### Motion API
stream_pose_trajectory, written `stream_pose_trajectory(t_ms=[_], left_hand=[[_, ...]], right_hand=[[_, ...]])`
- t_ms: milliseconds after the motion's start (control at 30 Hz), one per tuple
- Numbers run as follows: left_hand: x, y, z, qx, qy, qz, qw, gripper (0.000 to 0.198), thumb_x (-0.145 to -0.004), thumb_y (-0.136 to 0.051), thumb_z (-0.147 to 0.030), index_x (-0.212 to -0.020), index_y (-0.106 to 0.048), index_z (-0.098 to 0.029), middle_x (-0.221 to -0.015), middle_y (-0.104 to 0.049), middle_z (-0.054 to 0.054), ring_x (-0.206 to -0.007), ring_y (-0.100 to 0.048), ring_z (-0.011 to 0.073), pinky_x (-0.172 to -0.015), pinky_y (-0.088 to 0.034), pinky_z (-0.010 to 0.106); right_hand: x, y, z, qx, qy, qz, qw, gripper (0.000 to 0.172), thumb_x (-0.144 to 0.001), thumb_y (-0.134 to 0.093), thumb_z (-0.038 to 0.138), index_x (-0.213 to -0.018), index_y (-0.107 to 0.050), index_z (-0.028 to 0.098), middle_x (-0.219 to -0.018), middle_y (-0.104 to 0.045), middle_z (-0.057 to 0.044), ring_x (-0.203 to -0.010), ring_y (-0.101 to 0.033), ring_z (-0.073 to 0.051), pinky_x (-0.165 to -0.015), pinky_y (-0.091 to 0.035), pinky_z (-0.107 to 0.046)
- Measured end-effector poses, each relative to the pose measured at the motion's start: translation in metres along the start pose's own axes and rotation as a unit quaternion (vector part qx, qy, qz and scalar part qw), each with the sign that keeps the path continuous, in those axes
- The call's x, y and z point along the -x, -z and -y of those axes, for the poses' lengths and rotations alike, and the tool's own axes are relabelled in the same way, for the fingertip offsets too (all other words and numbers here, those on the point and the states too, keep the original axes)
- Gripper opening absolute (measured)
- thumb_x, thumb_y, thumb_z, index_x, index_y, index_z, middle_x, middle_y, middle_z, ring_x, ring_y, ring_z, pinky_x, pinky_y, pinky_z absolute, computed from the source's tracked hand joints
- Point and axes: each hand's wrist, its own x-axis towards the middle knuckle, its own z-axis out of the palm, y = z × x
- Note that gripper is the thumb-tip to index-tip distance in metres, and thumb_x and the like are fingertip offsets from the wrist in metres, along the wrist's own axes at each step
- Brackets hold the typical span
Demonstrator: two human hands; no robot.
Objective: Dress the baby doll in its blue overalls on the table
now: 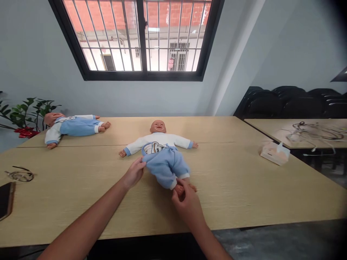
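A baby doll (pixel 158 142) in a white top lies on its back in the middle of the wooden table (pixel 81 202), head away from me. Its blue overalls (pixel 165 164) sit low on the body, the bib bunched at the waist. My left hand (pixel 134 173) pinches the overalls' waist edge on the left side. My right hand (pixel 184 200) is closed around the doll's feet at the near end.
A second doll (pixel 73 126) in blue overalls lies at the far left, by a potted plant (pixel 24 115). Glasses (pixel 20 175) and a phone (pixel 5 204) rest at the left edge. A tissue box (pixel 275 152) stands right. Another table (pixel 271 126) holds cables (pixel 314 131); black chairs stand behind.
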Motion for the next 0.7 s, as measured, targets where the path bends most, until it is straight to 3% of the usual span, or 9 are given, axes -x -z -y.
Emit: stream_pose_trajectory(t_ms=[67,167,333,400,500,600,700], left_hand=[[-0.003,0.002,-0.001,-0.027,-0.007,0.018,0.999,0.055,-0.089,-0.050,-0.069,-0.110,-0.067,-0.020,-0.114,-0.071,0.011,-0.106,-0.067,0.0291,-0.095,-0.052,0.042],[-0.008,0.005,0.001,-0.129,-0.006,0.051,0.990,0.034,-0.083,-0.068,-0.056,-0.089,-0.071,-0.023,-0.095,-0.073,0.008,-0.099,-0.066,0.0309,-0.091,-0.052,0.042],[-0.024,0.014,0.010,-0.280,-0.010,-0.034,0.959,0.031,-0.082,-0.073,-0.044,-0.062,-0.058,-0.025,-0.068,-0.060,0.007,-0.103,-0.059,0.0366,-0.099,-0.041,0.046],[-0.034,0.018,0.013,-0.316,-0.003,-0.073,0.946,0.028,-0.084,-0.070,-0.040,-0.065,-0.059,-0.024,-0.070,-0.061,0.008,-0.106,-0.058,0.0371,-0.100,-0.039,0.046],[-0.051,0.022,0.015,-0.342,0.012,-0.122,0.932,0.016,-0.089,-0.065,-0.034,-0.079,-0.065,-0.022,-0.087,-0.070,0.011,-0.110,-0.058,0.0350,-0.101,-0.038,0.043],[-0.063,0.019,0.016,-0.339,0.033,-0.150,0.928,0.011,-0.090,-0.061,-0.028,-0.085,-0.067,-0.020,-0.096,-0.072,0.012,-0.106,-0.060,0.0311,-0.099,-0.041,0.040],[-0.069,0.013,0.017,-0.311,0.049,-0.159,0.936,0.008,-0.090,-0.061,-0.024,-0.086,-0.066,-0.019,-0.099,-0.073,0.011,-0.101,-0.062,0.0284,-0.097,-0.043,0.038]], right_hand=[[-0.013,0.012,0.007,-0.083,-0.077,-0.005,0.994,0.030,-0.089,-0.060,0.036,-0.113,-0.069,0.020,-0.100,-0.078,-0.010,-0.089,-0.075,-0.029,-0.079,-0.062,-0.042],[-0.030,0.028,0.015,-0.190,-0.141,-0.040,0.971,0.030,-0.091,-0.060,0.047,-0.103,-0.067,0.020,-0.093,-0.077,-0.009,-0.084,-0.074,-0.028,-0.073,-0.062,-0.039],[-0.030,0.041,0.017,-0.176,-0.129,-0.041,0.975,0.033,-0.089,-0.064,0.050,-0.103,-0.068,0.020,-0.092,-0.077,-0.009,-0.083,-0.074,-0.028,-0.071,-0.061,-0.038],[-0.016,0.043,0.013,-0.123,-0.099,-0.038,0.987,0.029,-0.090,-0.065,0.045,-0.106,-0.068,0.021,-0.095,-0.078,-0.010,-0.082,-0.075,-0.028,-0.069,-0.060,-0.038],[0.012,0.043,0.007,-0.054,0.021,-0.079,0.995,0.021,-0.091,-0.065,0.033,-0.110,-0.068,0.024,-0.110,-0.076,-0.011,-0.097,-0.074,-0.029,-0.082,-0.062,-0.042],[0.037,0.041,0.002,-0.007,0.144,-0.130,0.981,0.021,-0.090,-0.067,0.023,-0.110,-0.066,0.025,-0.109,-0.072,-0.010,-0.102,-0.072,-0.027,-0.087,-0.062,-0.043],[0.054,0.035,0.003,0.018,0.183,-0.133,0.974,0.024,-0.089,-0.069,0.020,-0.113,-0.064,0.023,-0.105,-0.069,-0.010,-0.098,-0.071,-0.025,-0.082,-0.063,-0.039]])
